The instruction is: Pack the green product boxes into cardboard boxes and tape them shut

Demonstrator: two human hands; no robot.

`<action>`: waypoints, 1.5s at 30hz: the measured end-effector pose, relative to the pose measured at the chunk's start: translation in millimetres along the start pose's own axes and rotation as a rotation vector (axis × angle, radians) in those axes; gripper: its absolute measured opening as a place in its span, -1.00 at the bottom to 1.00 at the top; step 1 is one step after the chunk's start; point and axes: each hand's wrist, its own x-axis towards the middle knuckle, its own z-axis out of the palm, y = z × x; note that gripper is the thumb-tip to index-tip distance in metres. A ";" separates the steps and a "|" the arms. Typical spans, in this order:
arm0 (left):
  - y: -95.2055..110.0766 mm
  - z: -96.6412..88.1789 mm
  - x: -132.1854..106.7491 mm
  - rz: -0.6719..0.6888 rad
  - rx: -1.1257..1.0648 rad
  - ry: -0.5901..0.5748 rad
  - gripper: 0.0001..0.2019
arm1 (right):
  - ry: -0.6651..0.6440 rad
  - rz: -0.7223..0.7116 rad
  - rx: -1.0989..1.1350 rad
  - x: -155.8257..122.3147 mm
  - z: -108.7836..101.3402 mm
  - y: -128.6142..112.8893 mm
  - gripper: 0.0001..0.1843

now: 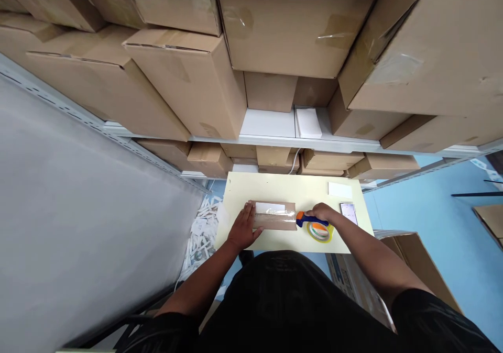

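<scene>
A flat brown cardboard box (275, 223) lies on the pale yellow table (251, 184), with a white label (269, 208) and shiny clear tape along its top. My left hand (244, 228) rests on the box's left end, fingers stretched out and the thumb apart along the near edge. At the box's right end, my right hand (320, 212) is closed round the handle of a blue and orange tape dispenser (314, 220). The dispenser's orange head is beside the box's right edge. Its yellowish tape roll (320, 231) hangs toward me, over the table.
A phone (348, 212) and a white paper stack (340, 189) lie on the table's right side. Shelves of cardboard boxes (184, 75) rise behind it. Paper scraps (202, 232) pile on the floor at left; an open carton (424, 264) stands at right.
</scene>
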 end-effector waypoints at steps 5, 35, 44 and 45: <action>-1.8 0.9 -0.5 0.016 -0.035 0.029 -0.01 | 0.084 0.090 0.115 -15.2 34.7 37.2 -0.40; -11.6 27.9 -27.1 -0.578 -0.792 -0.018 -0.46 | 0.366 -0.388 0.296 -35.8 152.0 -9.4 -0.43; -0.6 7.1 8.5 -0.575 -0.575 -0.008 -0.54 | 0.449 -0.147 0.101 -22.4 89.4 -48.2 -0.55; -1.2 6.8 14.3 -0.583 -0.580 -0.025 -0.55 | 0.416 -0.145 0.097 -20.4 85.8 -50.1 -0.56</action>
